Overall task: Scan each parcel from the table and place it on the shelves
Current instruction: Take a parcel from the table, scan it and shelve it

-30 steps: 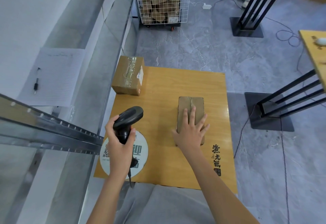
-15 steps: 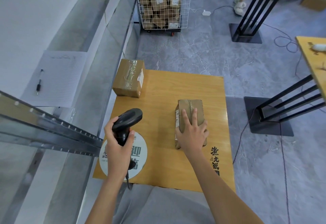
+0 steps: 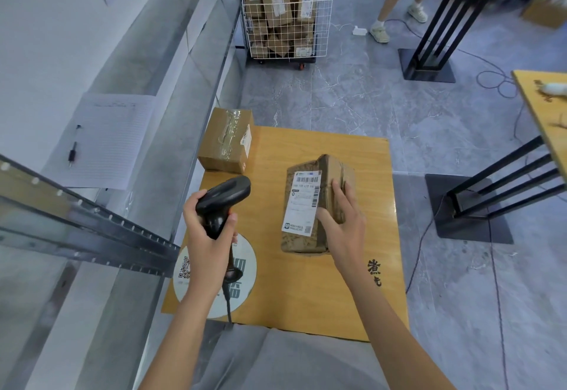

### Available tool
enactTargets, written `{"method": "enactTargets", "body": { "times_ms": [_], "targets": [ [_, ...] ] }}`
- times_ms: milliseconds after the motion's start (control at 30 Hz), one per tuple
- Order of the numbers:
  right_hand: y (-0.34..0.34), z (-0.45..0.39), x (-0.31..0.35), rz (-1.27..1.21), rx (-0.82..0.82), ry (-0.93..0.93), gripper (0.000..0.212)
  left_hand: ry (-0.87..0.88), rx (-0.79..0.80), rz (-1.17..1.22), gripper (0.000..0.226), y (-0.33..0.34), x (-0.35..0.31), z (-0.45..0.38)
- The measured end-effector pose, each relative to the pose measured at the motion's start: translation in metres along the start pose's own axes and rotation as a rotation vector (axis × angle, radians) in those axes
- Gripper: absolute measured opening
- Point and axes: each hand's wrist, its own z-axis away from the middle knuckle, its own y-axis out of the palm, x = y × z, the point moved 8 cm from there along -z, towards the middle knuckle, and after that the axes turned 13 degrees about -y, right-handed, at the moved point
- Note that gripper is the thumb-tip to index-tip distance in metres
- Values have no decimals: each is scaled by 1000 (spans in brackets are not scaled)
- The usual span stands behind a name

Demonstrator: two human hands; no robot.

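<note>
1. Grey stone flooring filled the head view, with our wooden table [image 3: 322, 291] in the middle, metal shelves [image 3: 92, 224] along our left, and a wire cart of parcels [image 3: 287, 18] far ahead.
2. Our left hand [image 3: 208, 242] was curled round the grip of the black scanner [image 3: 222, 199], its head aimed forward and to the right, toward the parcel [image 3: 306, 205] near the table's middle.
3. Our right hand [image 3: 345, 227] gripped that parcel, thumb on the label face and fingers curled over the upper edge, holding it tipped up on its side.
4. The parcel's long axis ran away from us, roughly parallel to the table's side edges; its white shipping label [image 3: 302, 202] faced up and left, toward the scanner, barcode at the far end.
5. We judged this to be the scanning step: the label was presented but the scanner was apart from it. The next move called for aiming the scanner head at the barcode.
6. A second taped box [image 3: 227, 141] sat at the table's far-left corner, untouched.
</note>
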Motion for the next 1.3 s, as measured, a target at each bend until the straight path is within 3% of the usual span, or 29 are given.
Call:
{"method": "enactTargets", "body": {
  "times_ms": [133, 200, 333, 467, 867, 1300],
  "targets": [
    [7, 15, 23, -342, -23, 27, 67, -267, 156, 167, 61, 28, 12, -19],
    [12, 20, 30, -405, -24, 35, 64, -403, 204, 245, 60, 41, 21, -23],
    [15, 18, 33, -387, 14, 34, 61, -490, 207, 328, 58, 46, 25, -27],
    [20, 17, 32, -274, 94, 31, 61, -468, 212, 346, 67, 44, 19, -28],
    [21, 7, 46, -286, 234, -40, 68, -390, 191, 405, 53, 39, 6, -23],
    [17, 14, 61, -369, 68, -82, 55, -256, 200, 322, 54, 41, -18, -33]
  ]
}}
